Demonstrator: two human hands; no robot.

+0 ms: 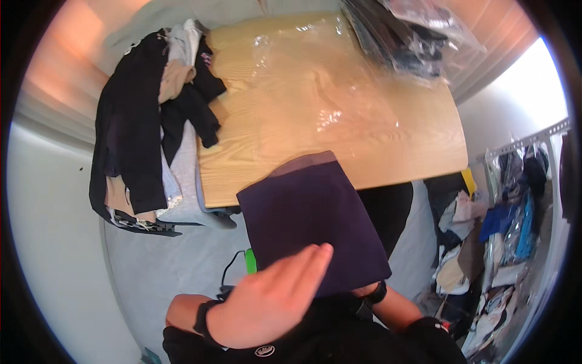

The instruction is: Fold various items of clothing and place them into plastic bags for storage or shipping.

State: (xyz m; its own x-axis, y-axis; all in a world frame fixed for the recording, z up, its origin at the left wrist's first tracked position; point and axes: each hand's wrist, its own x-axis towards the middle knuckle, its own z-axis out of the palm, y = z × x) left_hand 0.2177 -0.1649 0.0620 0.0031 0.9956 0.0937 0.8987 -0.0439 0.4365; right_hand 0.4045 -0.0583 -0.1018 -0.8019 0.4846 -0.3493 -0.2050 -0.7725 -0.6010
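Observation:
A dark purple folded garment [309,221] is held in front of my body, its far edge reaching over the near edge of the table. Along that far edge runs a paler brownish strip. My left hand [276,297] is open, its fingers straight and side by side, lying over the garment's near part. From the right, my right hand [365,289] goes under the near right corner and bears the garment; its fingers are hidden beneath the cloth.
A clear plastic bag [339,91] lies flat on the wooden table [236,176]. Bagged clothes [400,39] are stacked at the far right corner. Black, grey and tan clothes [133,127] hang over the left side. To the right stands a rack [515,145] with many packed garments.

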